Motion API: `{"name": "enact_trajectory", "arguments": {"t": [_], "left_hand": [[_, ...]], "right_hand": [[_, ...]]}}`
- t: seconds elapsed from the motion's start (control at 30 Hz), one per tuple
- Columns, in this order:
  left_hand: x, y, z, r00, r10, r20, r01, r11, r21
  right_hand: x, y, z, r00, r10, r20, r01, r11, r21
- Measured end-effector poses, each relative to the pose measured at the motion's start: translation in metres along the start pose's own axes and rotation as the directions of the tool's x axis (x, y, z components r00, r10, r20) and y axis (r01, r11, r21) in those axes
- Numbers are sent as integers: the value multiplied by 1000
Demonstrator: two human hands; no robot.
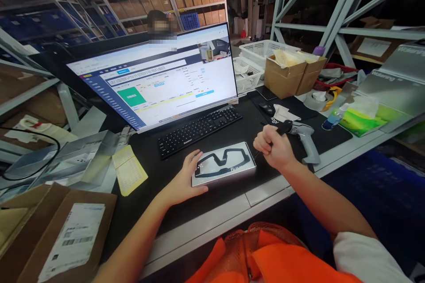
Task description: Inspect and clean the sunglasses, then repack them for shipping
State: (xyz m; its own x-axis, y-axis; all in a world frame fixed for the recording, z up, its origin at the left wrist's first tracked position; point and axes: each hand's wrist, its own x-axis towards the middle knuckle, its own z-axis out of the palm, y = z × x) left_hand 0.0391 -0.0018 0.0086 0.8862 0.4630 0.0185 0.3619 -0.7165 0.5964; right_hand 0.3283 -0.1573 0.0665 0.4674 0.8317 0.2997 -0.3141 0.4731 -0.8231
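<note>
A white box (223, 163) printed with a black goggle-like outline lies on the black desk mat. My left hand (186, 179) is closed round its left end, thumb along the near edge and fingers at the far edge. My right hand (275, 147) is a fist just right of the box. Thin dark bits show beside its fingers, but what it grips is hidden. Right behind this fist lies a grey and black handheld scanner (307, 141), its handle toward the desk's front edge. A black keyboard (201, 130) sits beyond the box, below a lit monitor (172, 84).
A yellow paper pad (129, 170) and an open cardboard box (71, 234) are at left. At right are a mouse (266, 108), a cardboard box with envelopes (285, 77), white baskets (265, 47), a small bottle (334, 117) and a green tissue pack (361, 117). A person's head shows behind the monitor.
</note>
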Motion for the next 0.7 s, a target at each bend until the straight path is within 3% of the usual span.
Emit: {"name": "enact_trajectory", "arguments": {"t": [0.2, 0.4, 0.53, 0.7], "left_hand": [[-2, -15, 13, 994, -19, -105, 11, 997, -76], [-4, -16, 18, 982, -83, -169, 54, 984, -173], [-8, -13, 10, 975, -97, -198, 57, 978, -200], [-21, -10, -10, 975, -93, -204, 69, 990, -122]], "right_hand": [[4, 26, -2, 995, 30, 94, 0, 953, -303], [4, 24, 3, 978, 115, 172, -1, 834, -552], [6, 19, 5, 953, 205, 224, -18, 774, -632], [8, 20, 7, 929, 271, 252, -62, 786, -615]]}}
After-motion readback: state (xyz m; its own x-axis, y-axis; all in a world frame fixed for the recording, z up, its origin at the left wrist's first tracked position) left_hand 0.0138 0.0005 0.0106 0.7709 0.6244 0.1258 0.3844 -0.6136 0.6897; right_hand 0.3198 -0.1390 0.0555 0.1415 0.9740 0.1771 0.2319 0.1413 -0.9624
